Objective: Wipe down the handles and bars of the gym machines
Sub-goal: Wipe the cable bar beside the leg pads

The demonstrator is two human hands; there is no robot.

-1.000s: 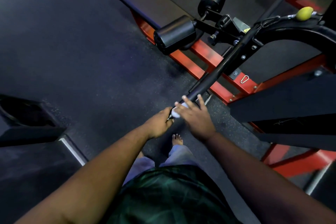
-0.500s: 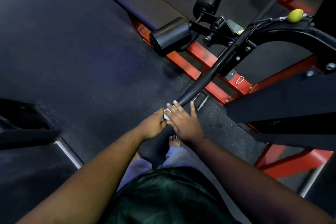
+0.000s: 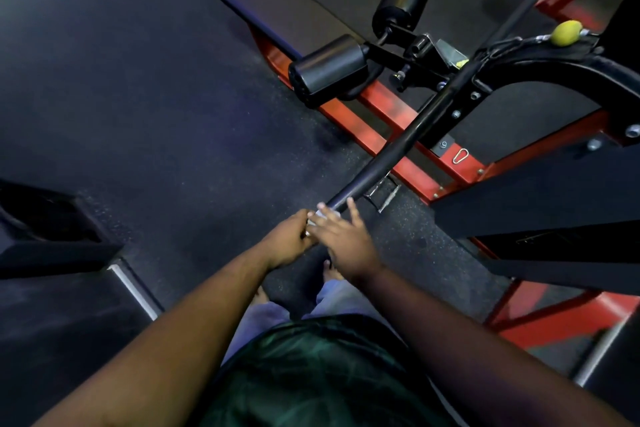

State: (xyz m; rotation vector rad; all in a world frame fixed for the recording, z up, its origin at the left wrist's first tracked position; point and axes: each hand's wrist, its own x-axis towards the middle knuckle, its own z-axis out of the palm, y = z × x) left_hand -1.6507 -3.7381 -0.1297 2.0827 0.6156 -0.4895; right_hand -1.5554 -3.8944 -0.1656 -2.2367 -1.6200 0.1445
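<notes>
Machine frame (image 3: 391, 121) centre-right; bar (image 3: 398, 146) runs near-left to far-right. Right hand (image 3: 346, 236), fingers spread, presses white cloth (image 3: 320, 215) on bar's near end; left hand (image 3: 289, 239) clenches that end. Remaining length apparently unwiped.
</notes>
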